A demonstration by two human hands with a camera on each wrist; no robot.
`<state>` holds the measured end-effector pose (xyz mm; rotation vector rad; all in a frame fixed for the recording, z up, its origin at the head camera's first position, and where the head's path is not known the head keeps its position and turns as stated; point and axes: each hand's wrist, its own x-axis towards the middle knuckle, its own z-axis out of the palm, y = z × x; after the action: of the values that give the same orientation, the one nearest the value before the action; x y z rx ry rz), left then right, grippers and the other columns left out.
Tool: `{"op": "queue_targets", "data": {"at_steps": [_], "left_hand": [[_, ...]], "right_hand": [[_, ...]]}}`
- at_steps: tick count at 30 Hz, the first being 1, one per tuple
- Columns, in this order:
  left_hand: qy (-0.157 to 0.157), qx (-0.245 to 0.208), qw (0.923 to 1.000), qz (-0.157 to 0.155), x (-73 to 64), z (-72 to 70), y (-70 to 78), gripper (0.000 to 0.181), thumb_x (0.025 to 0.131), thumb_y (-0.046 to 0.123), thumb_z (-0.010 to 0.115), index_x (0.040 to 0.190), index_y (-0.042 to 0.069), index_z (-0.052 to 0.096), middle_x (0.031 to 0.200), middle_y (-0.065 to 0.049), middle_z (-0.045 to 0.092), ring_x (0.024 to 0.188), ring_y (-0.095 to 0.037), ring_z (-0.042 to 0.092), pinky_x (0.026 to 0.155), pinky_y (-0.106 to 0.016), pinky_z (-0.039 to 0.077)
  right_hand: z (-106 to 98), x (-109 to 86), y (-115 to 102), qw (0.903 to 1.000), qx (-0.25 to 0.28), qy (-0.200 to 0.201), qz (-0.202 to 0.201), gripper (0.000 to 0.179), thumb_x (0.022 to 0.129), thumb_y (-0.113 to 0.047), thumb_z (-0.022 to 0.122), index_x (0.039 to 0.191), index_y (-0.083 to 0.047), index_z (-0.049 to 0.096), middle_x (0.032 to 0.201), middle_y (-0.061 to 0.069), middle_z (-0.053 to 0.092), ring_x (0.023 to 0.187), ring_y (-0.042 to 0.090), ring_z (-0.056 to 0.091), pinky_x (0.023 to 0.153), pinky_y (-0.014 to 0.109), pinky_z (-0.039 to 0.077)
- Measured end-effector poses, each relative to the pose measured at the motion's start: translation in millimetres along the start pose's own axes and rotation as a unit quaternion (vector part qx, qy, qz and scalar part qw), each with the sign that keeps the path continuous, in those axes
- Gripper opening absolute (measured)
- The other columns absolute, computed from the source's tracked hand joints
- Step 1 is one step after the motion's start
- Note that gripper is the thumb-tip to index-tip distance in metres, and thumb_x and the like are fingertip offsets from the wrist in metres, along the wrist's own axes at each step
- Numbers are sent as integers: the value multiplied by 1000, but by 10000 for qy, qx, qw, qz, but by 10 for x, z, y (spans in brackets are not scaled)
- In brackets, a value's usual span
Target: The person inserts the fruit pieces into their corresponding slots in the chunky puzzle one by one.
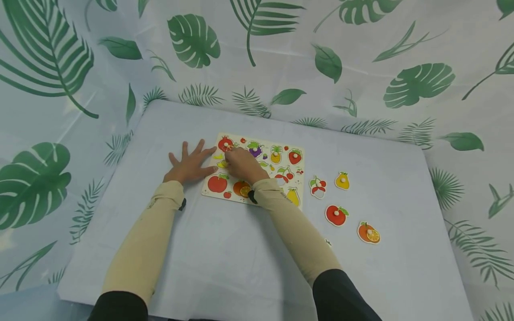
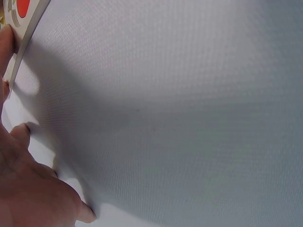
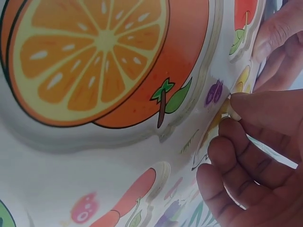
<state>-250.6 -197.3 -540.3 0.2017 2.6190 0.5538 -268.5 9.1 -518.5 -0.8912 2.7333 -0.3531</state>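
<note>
A fruit puzzle board (image 1: pixel 250 141) lies on the table. My left hand (image 1: pixel 189 166) is spread flat at its left edge, with thumb and index finger touching the board; in the left wrist view the spread fingers (image 2: pixel 21 135) show too. My right hand (image 1: pixel 244 165) reaches over the board's left half. Its thumb and index finger pinch the small knob of a yellow fruit piece (image 3: pixel 218 120), apparently a banana, at the board's surface. Pomegranate (image 1: pixel 225 143), grape (image 1: pixel 254 150), pineapple (image 1: pixel 275 155) and strawberry (image 1: pixel 295 156) pieces sit in the board.
Right of the board lie a cherry piece (image 1: pixel 318 187), a pear piece (image 1: pixel 342 181), a red apple piece (image 1: pixel 336 215) and an orange piece (image 1: pixel 368 232). Another piece is mostly hidden by the right forearm. A leaf-print cloth (image 1: pixel 281 71) hangs behind the white-covered table (image 1: pixel 225 249).
</note>
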Motion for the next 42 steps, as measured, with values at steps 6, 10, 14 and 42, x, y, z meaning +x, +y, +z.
{"op": "queue_targets", "data": {"at_steps": [6,10,14,42], "left_hand": [[-55,-33,10000,-20,10,-7,16,81,106,56,58,173,29,23,180,-10,-8,156,-52,-26,110,-84,-16],[-55,-65,10000,-10,9,-7,16,81,105,55,59,173,28,23,180,-11,-7,156,-52,-26,110,-85,-16],[-48,-70,10000,13,3,-4,22,80,106,54,59,173,28,24,180,-12,-7,156,-52,-26,110,-85,-16],[-64,-132,9999,-64,-18,-5,47,81,107,52,59,173,26,22,179,-10,-11,154,-51,-30,109,-83,-20]], "right_hand": [[11,-16,2,9999,6,-16,144,20,105,-7,68,122,-1,75,114,12,75,103,27,71,96,34,57],[25,-27,9,9999,31,33,128,21,105,-7,68,124,-1,75,116,12,75,108,27,71,99,34,56],[28,-49,20,9999,63,58,57,22,105,-6,66,125,-1,74,118,13,75,110,28,70,100,34,56],[-155,-531,313,9976,386,570,61,24,105,-9,67,126,1,74,120,15,73,106,28,68,94,37,56]]}}
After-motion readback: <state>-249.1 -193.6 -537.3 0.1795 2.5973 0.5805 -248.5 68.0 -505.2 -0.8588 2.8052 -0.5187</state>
